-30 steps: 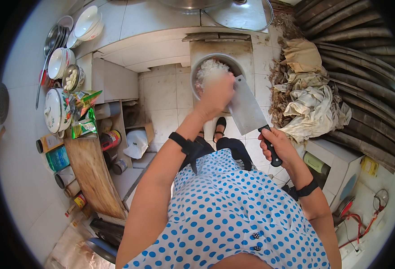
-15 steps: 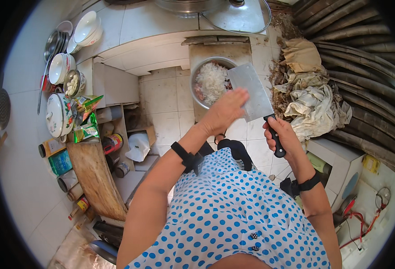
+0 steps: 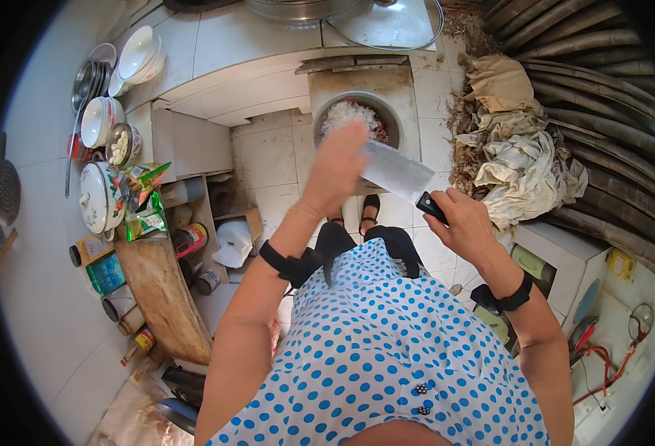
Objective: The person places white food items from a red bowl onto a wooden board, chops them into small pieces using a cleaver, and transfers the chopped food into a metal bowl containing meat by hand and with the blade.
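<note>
My right hand (image 3: 463, 224) is wrapped round the black handle of a cleaver (image 3: 398, 169). The cleaver's wide metal blade points up and left, its far end close to my left hand (image 3: 336, 165). That hand is smeared by motion at the near rim of a metal bowl (image 3: 396, 132) and partly covers it; its fingers do not show clearly. Inside the bowl lie chopped white pieces (image 3: 348, 113) and reddish minced meat (image 3: 379, 132). Whether the left fingers touch the blade, I cannot tell.
The bowl stands on a pale block beyond my feet. Left are a wooden board (image 3: 160, 297), a lidded enamel pot (image 3: 95, 197), bowls (image 3: 140, 56) and jars. Crumpled cloth (image 3: 524, 175) and stacked dark curved strips (image 3: 610, 126) lie right. A glass lid (image 3: 394, 26) rests on the counter.
The cleaver has swung lower and flatter, its blade now slanting from the bowl's near side. My left hand has moved left, off the blade's middle, toward the bowl.
</note>
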### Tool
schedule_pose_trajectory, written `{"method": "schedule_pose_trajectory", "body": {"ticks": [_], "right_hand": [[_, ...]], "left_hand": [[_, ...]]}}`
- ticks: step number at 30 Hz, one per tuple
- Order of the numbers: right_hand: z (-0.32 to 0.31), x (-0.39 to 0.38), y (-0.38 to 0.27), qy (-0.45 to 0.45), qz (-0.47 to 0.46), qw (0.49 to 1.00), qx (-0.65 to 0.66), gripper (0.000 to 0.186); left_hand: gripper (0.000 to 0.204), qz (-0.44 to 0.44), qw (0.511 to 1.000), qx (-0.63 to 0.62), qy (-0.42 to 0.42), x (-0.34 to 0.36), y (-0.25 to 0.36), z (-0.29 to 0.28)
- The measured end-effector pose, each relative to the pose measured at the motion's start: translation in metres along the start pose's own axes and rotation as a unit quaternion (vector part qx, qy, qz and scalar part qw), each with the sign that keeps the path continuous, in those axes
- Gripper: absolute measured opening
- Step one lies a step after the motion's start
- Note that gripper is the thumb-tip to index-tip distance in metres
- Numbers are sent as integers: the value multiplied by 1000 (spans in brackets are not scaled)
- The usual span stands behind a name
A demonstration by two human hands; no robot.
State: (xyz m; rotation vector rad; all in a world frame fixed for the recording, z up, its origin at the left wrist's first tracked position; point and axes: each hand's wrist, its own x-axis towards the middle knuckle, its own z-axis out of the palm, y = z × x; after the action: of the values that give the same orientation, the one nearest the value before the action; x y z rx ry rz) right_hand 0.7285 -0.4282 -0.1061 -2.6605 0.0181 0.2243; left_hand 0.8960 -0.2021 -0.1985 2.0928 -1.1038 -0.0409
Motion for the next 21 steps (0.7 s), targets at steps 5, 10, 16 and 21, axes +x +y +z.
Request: {"method": "schedule_pose_trajectory", "body": {"ticks": [5,10,16,21], "right_hand": [[-2,3,0,-21,-22,999,-41,28],[-13,0,-1,-20,-47,995,-84,28],[-20,-24,13,2,-13,997,-72,30],[-20,-57,34,47,67,996,27,34]], "left_hand": [[52,45,990,18,-132,4,37,25],[55,53,986,32,-152,11,19,41],[49,13,947,253,-198,-3,-42,46],[15,-273,942,-151,124,15,-33,35]]}}
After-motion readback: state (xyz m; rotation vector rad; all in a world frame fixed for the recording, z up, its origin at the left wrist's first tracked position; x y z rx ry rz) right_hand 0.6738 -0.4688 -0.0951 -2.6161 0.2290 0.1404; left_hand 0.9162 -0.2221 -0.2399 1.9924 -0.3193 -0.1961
